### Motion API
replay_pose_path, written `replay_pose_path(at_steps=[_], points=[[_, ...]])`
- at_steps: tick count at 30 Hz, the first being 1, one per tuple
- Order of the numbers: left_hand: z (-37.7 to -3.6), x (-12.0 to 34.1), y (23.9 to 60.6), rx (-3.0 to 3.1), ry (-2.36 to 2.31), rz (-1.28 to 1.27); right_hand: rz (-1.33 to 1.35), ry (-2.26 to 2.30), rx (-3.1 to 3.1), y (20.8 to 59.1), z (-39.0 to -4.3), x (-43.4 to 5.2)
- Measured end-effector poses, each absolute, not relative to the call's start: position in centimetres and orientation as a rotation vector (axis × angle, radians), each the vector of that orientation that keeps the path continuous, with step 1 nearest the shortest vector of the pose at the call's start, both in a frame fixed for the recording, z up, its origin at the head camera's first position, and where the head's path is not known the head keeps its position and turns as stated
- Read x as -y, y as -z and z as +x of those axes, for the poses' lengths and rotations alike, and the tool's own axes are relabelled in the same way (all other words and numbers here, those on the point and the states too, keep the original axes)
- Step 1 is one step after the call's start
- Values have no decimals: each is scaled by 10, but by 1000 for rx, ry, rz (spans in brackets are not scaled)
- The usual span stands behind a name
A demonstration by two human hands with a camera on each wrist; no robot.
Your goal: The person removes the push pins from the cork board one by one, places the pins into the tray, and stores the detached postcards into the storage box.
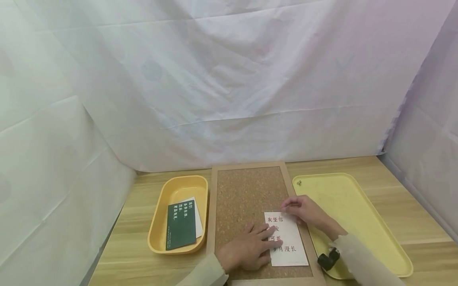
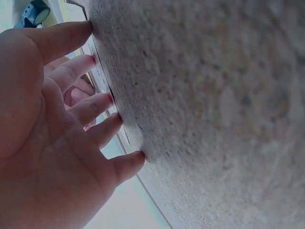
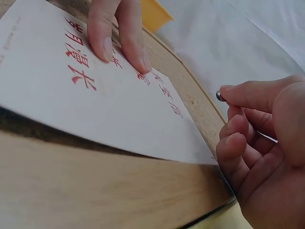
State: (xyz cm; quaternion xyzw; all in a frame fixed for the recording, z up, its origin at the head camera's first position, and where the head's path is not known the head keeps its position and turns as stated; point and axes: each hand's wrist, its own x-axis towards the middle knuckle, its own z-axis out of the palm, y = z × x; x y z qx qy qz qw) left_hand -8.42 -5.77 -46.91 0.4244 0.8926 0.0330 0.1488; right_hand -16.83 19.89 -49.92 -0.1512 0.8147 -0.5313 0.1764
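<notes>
I take the cork board (image 1: 247,194) in the middle of the desk (image 1: 400,222) as my landmark. Left of it, just beside its frame, sits an orange tray (image 1: 157,234) holding a dark green card (image 1: 181,227) that lies over a white card (image 1: 198,222).

On the board's lower right part lies a white card with red characters (image 1: 288,246), its right edge near the board's frame. My left hand (image 1: 247,248) rests flat on the board with its fingers (image 2: 102,102) straight and spread; the fingertips press down on the left side of that white card, holding nothing.

At the card's upper right corner is my right hand (image 1: 304,210). Its fingers (image 3: 248,95) are curled, and thumb and forefinger pinch a small metal pin (image 3: 220,96), hovering just above the corner of the card. The wrist view shows the card's near edge lifted slightly off the board.

Right of the board, just beside it, lies a pale yellow tray (image 1: 358,214). In its far left corner sit a couple of small pins (image 1: 299,182), well apart from the hand. My right sleeve (image 1: 361,258) crosses the tray's near end.
</notes>
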Motion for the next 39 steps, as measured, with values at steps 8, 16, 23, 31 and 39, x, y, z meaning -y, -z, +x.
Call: replay_pose_path(at_steps=[8,16,23,31,39], points=[[-85,58,471,-2545,-123,1193,-391,1544,-2300,500,-175,-213],[-86,58,470,-2528,-149,1185,-372,1524,-2345,496,-177,-218],[-85,58,468,-2531,-143,1193,-352,1505,-2399,494,-178,-222],[-84,57,467,-2537,-153,1174,-326,1485,-2445,496,-182,-228],[-84,58,466,-2539,-155,1171,-283,1504,-2458,492,-182,-231]])
